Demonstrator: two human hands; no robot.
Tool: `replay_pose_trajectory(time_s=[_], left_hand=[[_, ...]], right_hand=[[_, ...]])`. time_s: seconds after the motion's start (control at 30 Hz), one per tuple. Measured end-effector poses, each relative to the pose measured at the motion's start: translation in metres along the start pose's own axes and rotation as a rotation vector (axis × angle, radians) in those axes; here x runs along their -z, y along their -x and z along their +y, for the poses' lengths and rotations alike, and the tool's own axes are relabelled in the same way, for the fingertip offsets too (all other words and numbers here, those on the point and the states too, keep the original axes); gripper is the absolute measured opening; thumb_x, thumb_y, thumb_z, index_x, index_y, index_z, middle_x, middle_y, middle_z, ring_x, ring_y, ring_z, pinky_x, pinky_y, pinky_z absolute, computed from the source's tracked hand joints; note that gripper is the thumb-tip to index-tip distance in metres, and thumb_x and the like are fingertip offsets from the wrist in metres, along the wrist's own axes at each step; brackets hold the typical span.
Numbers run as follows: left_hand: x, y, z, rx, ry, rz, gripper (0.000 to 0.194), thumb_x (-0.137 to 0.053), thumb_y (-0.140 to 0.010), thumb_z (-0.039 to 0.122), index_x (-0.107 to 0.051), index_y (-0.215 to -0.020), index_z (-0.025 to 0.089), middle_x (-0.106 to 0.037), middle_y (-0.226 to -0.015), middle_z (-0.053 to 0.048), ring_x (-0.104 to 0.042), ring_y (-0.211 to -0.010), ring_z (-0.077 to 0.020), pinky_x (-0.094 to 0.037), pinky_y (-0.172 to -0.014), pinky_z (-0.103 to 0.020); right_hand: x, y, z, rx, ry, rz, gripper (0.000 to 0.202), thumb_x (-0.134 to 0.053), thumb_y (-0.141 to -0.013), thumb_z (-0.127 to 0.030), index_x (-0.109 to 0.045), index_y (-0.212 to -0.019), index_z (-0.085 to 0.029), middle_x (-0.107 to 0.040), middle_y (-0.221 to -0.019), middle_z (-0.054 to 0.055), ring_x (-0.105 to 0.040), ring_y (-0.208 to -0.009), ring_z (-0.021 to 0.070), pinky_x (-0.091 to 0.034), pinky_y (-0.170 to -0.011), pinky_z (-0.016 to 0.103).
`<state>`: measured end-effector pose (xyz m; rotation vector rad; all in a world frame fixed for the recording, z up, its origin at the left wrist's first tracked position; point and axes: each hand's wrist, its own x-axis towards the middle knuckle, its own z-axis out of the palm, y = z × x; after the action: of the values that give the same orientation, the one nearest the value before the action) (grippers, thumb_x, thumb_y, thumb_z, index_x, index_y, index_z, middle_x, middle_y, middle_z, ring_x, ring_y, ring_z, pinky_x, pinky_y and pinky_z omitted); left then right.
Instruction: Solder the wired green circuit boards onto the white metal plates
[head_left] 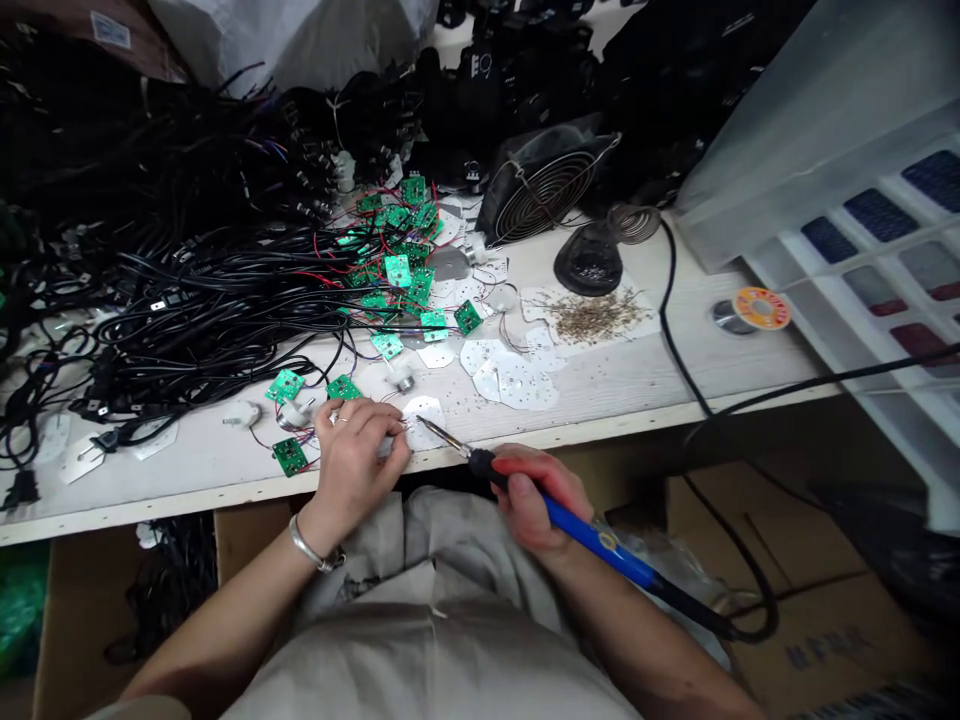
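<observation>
My right hand [541, 497] is wrapped round the blue handle of a soldering iron [592, 538]. The iron's tip points left and rests at or just over a white plate [425, 422] near the bench's front edge. My left hand [361, 447] is closed at the left side of that plate, fingers bent down with thin wires by the fingertips. What it pinches is mostly hidden under the fingers. Close to my left hand lie a green circuit board [290, 457] and a small motor-like part [294, 414] with wires.
Bundled black cables [247, 285] and several green boards cover the bench's left and middle. Behind stand a fan [544, 190] and an iron stand [589, 260] beside brown scraps [592, 317]. A solder spool [752, 310] and plastic drawers [862, 240] are right. The iron's cord [667, 300] loops over the edge.
</observation>
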<state>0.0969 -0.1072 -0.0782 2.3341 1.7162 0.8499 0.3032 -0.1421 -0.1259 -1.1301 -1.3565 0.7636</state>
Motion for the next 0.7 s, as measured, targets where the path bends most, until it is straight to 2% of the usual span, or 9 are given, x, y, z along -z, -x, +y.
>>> replay_pose_trajectory(time_s=[0.1, 0.33, 0.6, 0.7], left_hand=[[0.000, 0.002, -0.001, -0.010, -0.008, -0.003, 0.010, -0.059, -0.080, 0.015, -0.056, -0.072, 0.021, -0.074, -0.088, 0.001, -0.064, -0.088, -0.0202, -0.029, -0.097, -0.047], [-0.002, 0.004, -0.002, 0.003, -0.032, -0.009, 0.010, -0.059, -0.080, 0.015, -0.057, -0.073, 0.022, -0.074, -0.090, 0.001, -0.065, -0.091, -0.0210, -0.029, -0.101, -0.049], [-0.001, 0.004, -0.003, -0.041, -0.048, 0.015, 0.011, -0.060, -0.080, 0.013, -0.055, -0.073, 0.021, -0.074, -0.088, 0.001, -0.065, -0.089, -0.0207, -0.031, -0.100, -0.049], [-0.001, 0.004, -0.003, -0.040, -0.048, 0.008, 0.011, -0.060, -0.081, 0.014, -0.056, -0.074, 0.022, -0.074, -0.089, 0.001, -0.065, -0.090, -0.0207, -0.031, -0.101, -0.049]], right_hand=[[-0.004, -0.003, -0.002, 0.105, -0.025, -0.001, 0.013, -0.055, -0.088, -0.023, -0.067, -0.090, -0.027, -0.069, -0.075, -0.001, -0.065, -0.061, 0.0158, -0.055, -0.056, 0.031], [-0.009, -0.008, -0.007, 0.011, 0.101, -0.012, 0.018, -0.053, -0.090, -0.032, -0.067, -0.082, -0.025, -0.069, -0.069, 0.000, -0.065, -0.059, 0.0173, -0.056, -0.057, 0.032], [-0.011, -0.013, -0.011, 0.018, 0.095, -0.012, 0.018, -0.055, -0.089, -0.033, -0.067, -0.079, -0.024, -0.067, -0.062, -0.002, -0.064, -0.056, 0.0163, -0.053, -0.055, 0.030], [-0.012, -0.014, -0.016, -0.028, 0.092, -0.015, 0.019, -0.056, -0.088, -0.035, -0.067, -0.077, -0.024, -0.065, -0.058, -0.002, -0.064, -0.056, 0.0166, -0.052, -0.054, 0.029]])
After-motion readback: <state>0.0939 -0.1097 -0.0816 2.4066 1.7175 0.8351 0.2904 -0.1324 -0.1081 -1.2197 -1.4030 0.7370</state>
